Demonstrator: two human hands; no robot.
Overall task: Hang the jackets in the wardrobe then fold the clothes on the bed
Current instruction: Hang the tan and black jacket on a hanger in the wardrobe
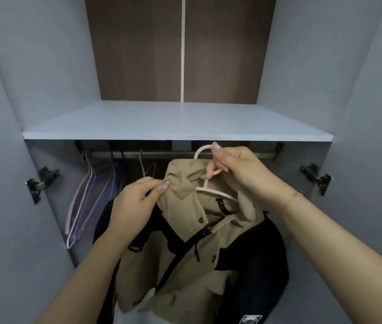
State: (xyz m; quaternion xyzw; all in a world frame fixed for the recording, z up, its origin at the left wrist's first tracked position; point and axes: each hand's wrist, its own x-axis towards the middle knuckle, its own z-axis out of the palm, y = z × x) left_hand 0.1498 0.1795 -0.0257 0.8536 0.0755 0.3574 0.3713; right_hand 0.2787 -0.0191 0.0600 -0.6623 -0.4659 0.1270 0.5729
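At the far left we see a door hinge (pixel 41 183) on the wardrobe wall (pixel 9 113), and beside it a bunch of empty hangers (pixel 84 202), pink, white and purple, dangling from the rail (pixel 162 154) under the grey shelf (pixel 176 122). Further right, our left hand (pixel 134 204) pinches the tan jacket (pixel 185 242) at its left shoulder, fingers (pixel 162 185) curled onto the fabric. The jacket, tan with black panels, sits on a pink hanger (pixel 208 181) in front of the rail, just below the shelf. Our right hand (pixel 239 169) grips the neck of that hanger, fingers closed round it, the hook close to the rail; we cannot tell whether it rests on it. On the far right wall sits a second hinge (pixel 317 178).
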